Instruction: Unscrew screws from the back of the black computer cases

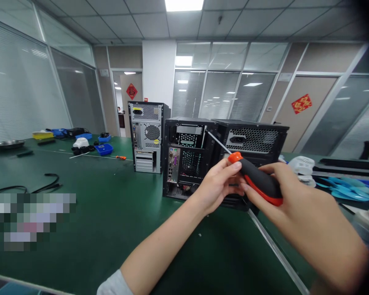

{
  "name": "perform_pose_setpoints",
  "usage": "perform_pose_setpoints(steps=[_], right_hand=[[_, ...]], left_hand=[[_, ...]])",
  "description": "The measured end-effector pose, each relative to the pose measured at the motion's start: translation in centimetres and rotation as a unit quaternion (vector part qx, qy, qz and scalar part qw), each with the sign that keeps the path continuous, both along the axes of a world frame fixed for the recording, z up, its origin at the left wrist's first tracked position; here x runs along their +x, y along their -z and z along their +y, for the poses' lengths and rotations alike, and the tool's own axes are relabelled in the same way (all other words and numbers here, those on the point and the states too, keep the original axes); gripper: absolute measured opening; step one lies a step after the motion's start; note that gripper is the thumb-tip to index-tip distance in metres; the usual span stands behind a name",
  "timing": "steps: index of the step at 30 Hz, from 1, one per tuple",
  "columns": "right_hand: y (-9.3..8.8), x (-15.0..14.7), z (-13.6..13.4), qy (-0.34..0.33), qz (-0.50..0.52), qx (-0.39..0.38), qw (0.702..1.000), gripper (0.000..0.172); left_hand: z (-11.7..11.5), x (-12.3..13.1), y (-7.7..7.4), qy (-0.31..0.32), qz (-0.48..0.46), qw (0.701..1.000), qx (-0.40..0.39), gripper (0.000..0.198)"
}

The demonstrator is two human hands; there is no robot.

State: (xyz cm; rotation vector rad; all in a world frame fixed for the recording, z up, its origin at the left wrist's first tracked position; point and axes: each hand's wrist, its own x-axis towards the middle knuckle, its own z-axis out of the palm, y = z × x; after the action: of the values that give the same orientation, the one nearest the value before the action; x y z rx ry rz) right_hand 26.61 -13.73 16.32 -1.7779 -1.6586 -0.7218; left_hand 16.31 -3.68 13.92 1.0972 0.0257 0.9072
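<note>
My right hand (298, 200) is wrapped around the black and orange handle of a screwdriver (260, 178). Thumb and fingers of my left hand (219, 182) close on the front of that handle, by its orange collar. The metal shaft points up and left, its tip at the upper right of the rear of a black computer case (187, 151). An open bay with nothing fitted in it shows at the top of that case, above a port panel (173, 164). Whether the tip sits in a screw is too small to tell.
Another computer case (147, 137) stands behind on the left, and a third case (253, 137) adjoins on the right. Blue trays (103, 150), an orange screwdriver (121, 157) and black cables (51, 180) lie leftward. Blue fan blades (341, 188) and a white device (301, 165) are at right.
</note>
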Motion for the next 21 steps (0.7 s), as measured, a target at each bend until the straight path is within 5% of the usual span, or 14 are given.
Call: perform_pose_setpoints(steps=[14,21], right_hand=[[-0.9,2.9,-0.5,-0.090,0.066,-0.066,0.992,0.046],[2.6,4.2,-0.8,-0.161,0.069,-0.073,0.982,0.033]], left_hand=[[0.0,-0.8,-0.1,-0.031,0.153,0.970,0.187,0.043],[0.4,-4.0,3.3,-0.002,0.357,0.871,0.338,0.035]])
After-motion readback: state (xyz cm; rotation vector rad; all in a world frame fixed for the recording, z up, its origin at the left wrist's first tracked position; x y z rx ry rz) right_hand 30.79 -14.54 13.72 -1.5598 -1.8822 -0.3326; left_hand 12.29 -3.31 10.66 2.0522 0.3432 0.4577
